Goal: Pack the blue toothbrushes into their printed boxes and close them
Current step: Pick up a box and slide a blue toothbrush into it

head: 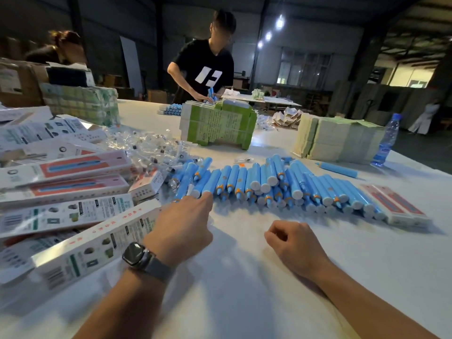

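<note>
Blue toothbrushes (pixel 269 182) (white-capped, orange-collared) lie heaped; left hand (pixel 182 225) touches one, grip wide; right hand (pixel 293 243) curled, empty.

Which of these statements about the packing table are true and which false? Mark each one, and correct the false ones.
1. The left hand reaches to the row of blue toothbrushes. True.
2. The right hand holds a printed box. False: its fingers are curled and hold nothing.
3. A watch sits on the left wrist. True.
4. The water bottle lies flat. False: it stands upright.
</note>
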Demonstrator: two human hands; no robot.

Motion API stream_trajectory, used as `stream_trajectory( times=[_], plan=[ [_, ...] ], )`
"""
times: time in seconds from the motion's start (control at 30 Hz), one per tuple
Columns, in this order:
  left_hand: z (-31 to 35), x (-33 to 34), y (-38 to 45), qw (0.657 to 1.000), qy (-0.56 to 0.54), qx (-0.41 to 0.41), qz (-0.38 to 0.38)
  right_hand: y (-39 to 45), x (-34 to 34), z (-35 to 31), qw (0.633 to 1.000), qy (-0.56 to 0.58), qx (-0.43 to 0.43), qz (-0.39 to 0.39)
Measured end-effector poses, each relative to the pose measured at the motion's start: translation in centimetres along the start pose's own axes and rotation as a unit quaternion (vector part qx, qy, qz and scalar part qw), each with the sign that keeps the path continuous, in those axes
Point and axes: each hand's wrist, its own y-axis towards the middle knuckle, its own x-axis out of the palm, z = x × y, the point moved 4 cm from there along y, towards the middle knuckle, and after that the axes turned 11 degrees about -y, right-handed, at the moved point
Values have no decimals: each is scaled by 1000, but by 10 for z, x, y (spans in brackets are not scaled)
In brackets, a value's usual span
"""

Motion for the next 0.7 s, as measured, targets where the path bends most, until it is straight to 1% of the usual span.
stream_trajectory(
  times=[0.1,0.13,0.17,0.2,0.27,0.3,0.33,0.4,0.43,0.57,0.6,0.7],
  plan=[
    [20,-6,6,994,-76,51,62,0,0,0,1000,10,0,-9],
    [27,-9,9,985,-127,73,88,-1,1,0,1000,6,-3,-12],
    [34,-12,11,969,-206,86,103,0,1,0,1000,5,-4,-12],
    [40,-13,15,940,-309,95,108,-1,1,0,1000,19,-1,-6],
    [51,-12,25,849,-507,108,103,-2,0,1,995,97,14,8],
    [55,-10,30,807,-571,112,101,-3,-2,0,988,155,13,14],
    [57,-5,35,772,-618,109,101,-4,-4,-1,975,222,6,17],
    [59,10,40,726,-675,85,100,-8,-7,-4,946,324,-2,14],
    [58,20,42,709,-695,69,98,-10,-9,-5,939,343,-13,6],
    [50,55,41,637,-766,26,83,-13,-7,-16,948,312,-57,-12],
    [50,59,41,644,-760,22,84,-13,-8,-18,948,310,-65,-16],
    [48,65,41,716,-690,25,101,-15,-13,-24,936,346,-67,-10]
  ],
)
